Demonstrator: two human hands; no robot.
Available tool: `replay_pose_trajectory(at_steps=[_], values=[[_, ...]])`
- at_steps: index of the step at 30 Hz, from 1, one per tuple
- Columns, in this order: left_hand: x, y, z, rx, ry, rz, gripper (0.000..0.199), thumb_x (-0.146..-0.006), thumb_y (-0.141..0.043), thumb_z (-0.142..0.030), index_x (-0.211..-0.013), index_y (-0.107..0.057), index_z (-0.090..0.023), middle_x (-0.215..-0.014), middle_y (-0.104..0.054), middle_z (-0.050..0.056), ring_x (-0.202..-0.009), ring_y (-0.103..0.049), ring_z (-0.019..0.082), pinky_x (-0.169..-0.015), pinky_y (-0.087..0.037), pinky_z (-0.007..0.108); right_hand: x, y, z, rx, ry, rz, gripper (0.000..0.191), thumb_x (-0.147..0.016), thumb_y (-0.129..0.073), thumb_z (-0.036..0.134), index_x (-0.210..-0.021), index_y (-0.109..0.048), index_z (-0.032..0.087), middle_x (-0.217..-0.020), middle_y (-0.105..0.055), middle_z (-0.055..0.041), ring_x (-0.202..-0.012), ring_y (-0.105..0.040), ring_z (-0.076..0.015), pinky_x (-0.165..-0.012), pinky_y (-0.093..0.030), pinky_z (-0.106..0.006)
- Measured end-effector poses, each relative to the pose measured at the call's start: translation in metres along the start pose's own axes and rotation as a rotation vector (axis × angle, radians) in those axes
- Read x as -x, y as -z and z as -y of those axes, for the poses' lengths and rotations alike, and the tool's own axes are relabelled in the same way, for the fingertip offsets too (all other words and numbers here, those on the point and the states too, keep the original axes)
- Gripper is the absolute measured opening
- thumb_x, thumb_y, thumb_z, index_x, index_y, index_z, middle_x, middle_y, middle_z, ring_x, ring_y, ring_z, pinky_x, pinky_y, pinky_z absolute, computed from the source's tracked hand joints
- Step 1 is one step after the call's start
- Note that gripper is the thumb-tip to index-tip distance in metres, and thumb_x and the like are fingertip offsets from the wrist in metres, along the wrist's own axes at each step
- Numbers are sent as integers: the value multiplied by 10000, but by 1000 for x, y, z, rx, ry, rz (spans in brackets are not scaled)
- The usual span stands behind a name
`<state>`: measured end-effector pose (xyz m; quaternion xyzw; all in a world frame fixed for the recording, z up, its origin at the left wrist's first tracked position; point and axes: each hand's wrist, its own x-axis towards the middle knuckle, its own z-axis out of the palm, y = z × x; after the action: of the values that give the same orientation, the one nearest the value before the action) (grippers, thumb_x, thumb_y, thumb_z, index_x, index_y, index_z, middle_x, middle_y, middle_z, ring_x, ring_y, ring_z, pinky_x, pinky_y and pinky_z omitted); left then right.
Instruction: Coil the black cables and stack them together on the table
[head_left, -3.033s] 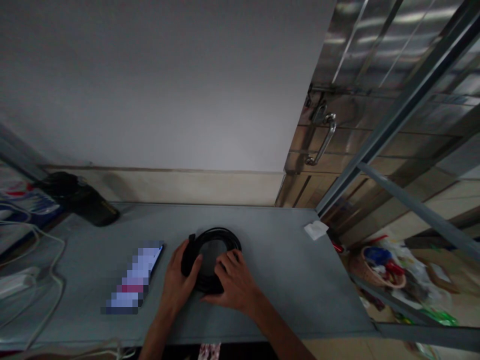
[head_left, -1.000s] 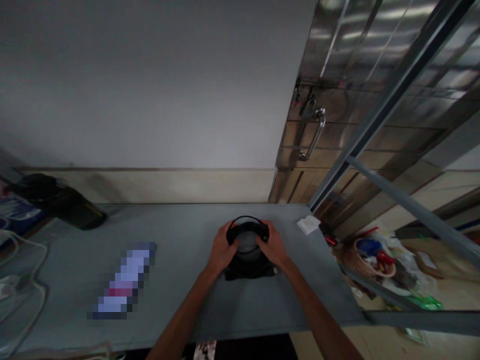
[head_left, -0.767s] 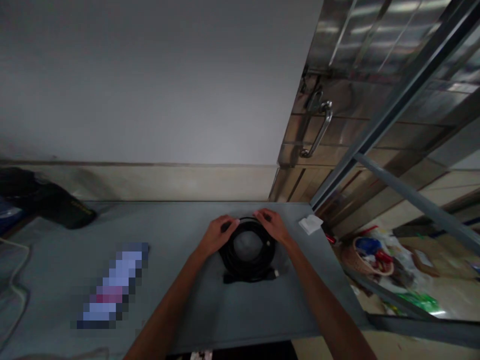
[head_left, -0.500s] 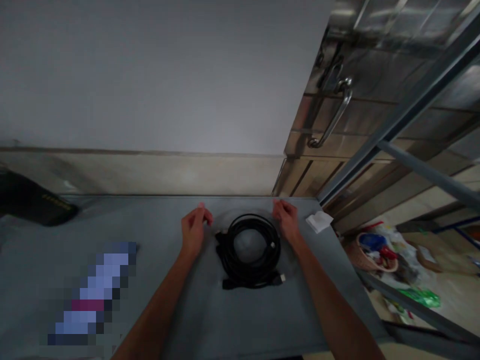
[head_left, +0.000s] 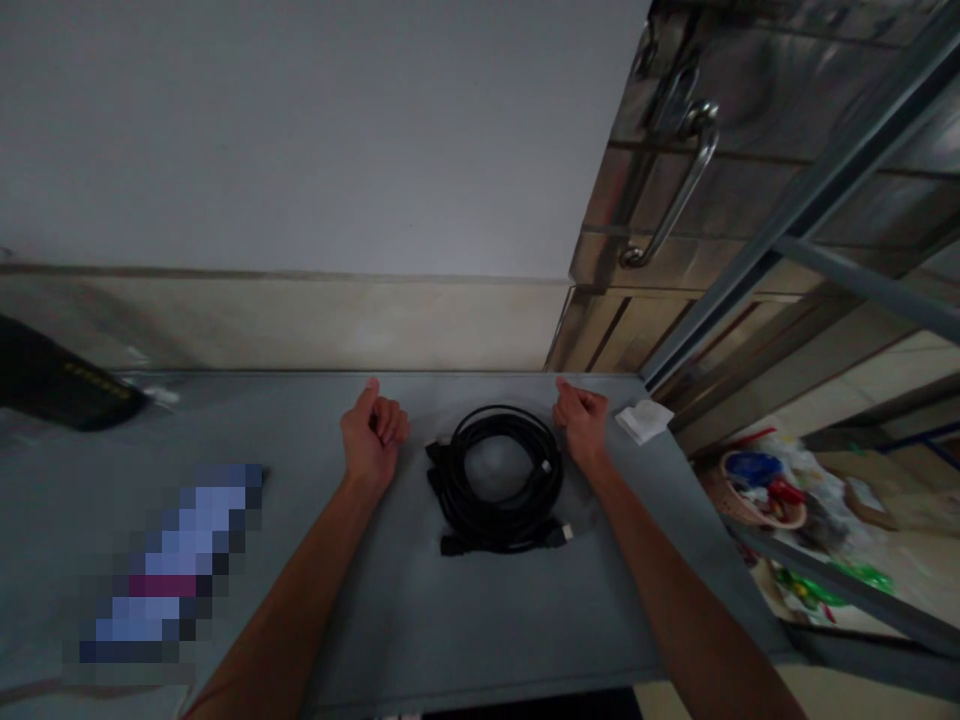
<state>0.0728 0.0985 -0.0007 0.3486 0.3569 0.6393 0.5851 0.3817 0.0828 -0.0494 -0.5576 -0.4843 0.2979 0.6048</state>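
Observation:
A coiled bundle of black cable (head_left: 551,490) lies on the grey tabletop (head_left: 480,620), its plug ends showing at the left and lower right. To the left of the coil is my left hand (head_left: 373,435), its fingers curled in and the thumb pointing up, with nothing in it. My right hand (head_left: 582,415) is at the coil's upper right edge, fingers curled and nothing visible in them. Neither hand grips the cable.
A crumpled white paper (head_left: 645,420) lies right of my right hand. At the left are a black object (head_left: 67,385) with yellow lettering and a pixelated item (head_left: 176,560). Metal bars (head_left: 750,260) rise at the right, beyond them a pink basket (head_left: 739,505) on the floor.
My left hand has moved a little left, away from the coil, and its thumb now stands up from curled fingers. The whole view has shifted slightly.

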Motion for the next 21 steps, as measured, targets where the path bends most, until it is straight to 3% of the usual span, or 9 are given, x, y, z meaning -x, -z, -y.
replay_pose_trajectory(at_steps=[10, 21], values=[[1, 2, -2, 39, 36, 13, 734, -1065, -675, -460, -430, -384, -235, -416, -271, -46, -362, -248, 81, -416, -223, 303, 4, 1, 9, -17, 7, -79, 753, -971, -666, 821, -576, -301, 294, -539, -280, 58, -487, -255, -125, -483, -208, -326], [4, 2, -6, 76, 49, 32, 711, -1051, -686, -458, -452, -374, -234, -424, -286, -45, -370, -263, 80, -412, -242, 293, 3, 0, 7, 63, 19, -91, 751, -977, -605, 853, -590, -274, 301, -560, -261, 54, -523, -264, -139, -499, -224, -323]])
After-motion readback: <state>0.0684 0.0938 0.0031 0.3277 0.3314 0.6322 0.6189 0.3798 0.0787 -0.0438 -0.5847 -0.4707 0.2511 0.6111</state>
